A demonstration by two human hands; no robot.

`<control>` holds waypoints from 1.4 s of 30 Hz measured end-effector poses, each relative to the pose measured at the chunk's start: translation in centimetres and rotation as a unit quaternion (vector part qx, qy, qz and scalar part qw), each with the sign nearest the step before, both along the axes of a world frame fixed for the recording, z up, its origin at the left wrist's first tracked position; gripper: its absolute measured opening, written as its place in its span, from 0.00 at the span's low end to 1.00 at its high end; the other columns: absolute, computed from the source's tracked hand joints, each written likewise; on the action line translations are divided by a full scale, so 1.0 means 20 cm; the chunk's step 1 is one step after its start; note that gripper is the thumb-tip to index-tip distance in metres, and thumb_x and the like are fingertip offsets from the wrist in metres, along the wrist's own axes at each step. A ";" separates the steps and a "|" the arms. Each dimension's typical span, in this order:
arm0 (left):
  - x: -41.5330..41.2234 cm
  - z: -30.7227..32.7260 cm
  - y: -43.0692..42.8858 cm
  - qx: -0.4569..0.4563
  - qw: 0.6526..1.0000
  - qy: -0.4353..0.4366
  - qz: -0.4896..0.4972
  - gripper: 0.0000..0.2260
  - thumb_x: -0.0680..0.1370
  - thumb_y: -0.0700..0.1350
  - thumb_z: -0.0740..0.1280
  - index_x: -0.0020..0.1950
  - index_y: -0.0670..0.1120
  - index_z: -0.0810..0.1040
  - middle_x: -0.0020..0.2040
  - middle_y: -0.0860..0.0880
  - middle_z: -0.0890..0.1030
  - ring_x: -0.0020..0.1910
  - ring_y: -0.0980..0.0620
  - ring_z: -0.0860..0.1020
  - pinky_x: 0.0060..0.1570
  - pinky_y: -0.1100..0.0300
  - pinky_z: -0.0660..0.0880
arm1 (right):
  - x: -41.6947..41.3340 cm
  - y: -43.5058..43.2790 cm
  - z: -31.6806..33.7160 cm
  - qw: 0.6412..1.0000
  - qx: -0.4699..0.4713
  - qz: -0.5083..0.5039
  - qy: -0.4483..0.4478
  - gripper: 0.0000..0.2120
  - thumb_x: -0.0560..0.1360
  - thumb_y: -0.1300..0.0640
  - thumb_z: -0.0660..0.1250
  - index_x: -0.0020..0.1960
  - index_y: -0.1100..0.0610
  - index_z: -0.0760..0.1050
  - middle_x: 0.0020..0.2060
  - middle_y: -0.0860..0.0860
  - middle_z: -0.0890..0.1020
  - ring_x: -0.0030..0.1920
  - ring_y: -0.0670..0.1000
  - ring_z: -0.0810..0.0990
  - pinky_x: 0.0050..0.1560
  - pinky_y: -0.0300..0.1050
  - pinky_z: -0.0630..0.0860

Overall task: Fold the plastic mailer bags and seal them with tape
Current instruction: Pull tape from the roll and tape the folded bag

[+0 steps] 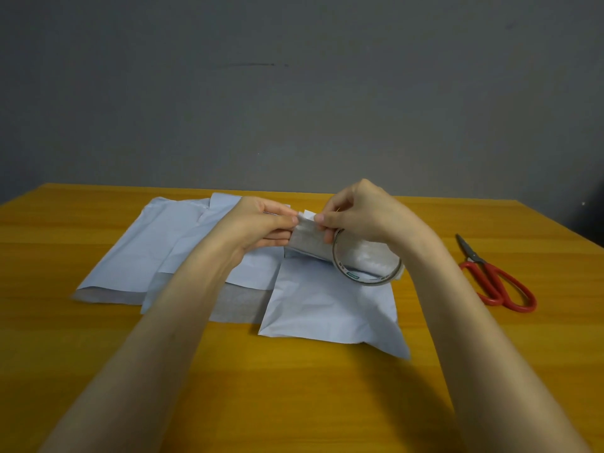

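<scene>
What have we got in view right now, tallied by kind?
Flat mailer bags: at least 3; overlaps blur the count
Folded mailer bag, held up: 1
Tape roll: 1
Scissors: 1
Total: at least 6

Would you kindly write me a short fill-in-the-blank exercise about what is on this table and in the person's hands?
1. The scissors on the table have ____ handles.
2. The left hand and the right hand both pinch a folded mailer bag; the tape roll hangs under the ____ one.
3. The flat mailer bags lie to the ____ of the scissors.

Missing words: red; right; left.
</scene>
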State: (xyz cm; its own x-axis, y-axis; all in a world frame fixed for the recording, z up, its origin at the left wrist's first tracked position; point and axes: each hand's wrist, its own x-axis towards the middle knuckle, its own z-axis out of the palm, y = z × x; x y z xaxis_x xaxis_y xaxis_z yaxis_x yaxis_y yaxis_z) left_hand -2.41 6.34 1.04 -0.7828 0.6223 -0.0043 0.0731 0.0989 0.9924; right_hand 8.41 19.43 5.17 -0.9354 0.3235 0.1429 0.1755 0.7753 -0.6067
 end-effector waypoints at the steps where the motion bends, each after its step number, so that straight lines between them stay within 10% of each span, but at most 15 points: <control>1: 0.00 0.00 0.00 -0.003 1.000 0.001 -0.005 0.03 0.75 0.38 0.69 0.44 0.45 0.80 0.40 0.48 0.80 0.36 0.55 0.80 0.36 0.67 0.79 | 0.00 0.00 -0.01 1.000 0.004 0.002 -0.006 0.12 0.76 0.52 0.68 0.34 0.52 0.80 0.29 0.47 0.82 0.23 0.35 0.70 0.22 0.27 0.61; 42: 0.05 0.02 0.04 -0.015 0.994 0.108 0.008 0.06 0.72 0.36 0.71 0.36 0.44 0.81 0.38 0.45 0.82 0.41 0.49 0.78 0.48 0.59 0.78 | -0.03 -0.01 -0.04 0.996 0.068 -0.042 -0.035 0.13 0.74 0.50 0.67 0.33 0.52 0.82 0.28 0.47 0.82 0.29 0.45 0.70 0.33 0.41 0.68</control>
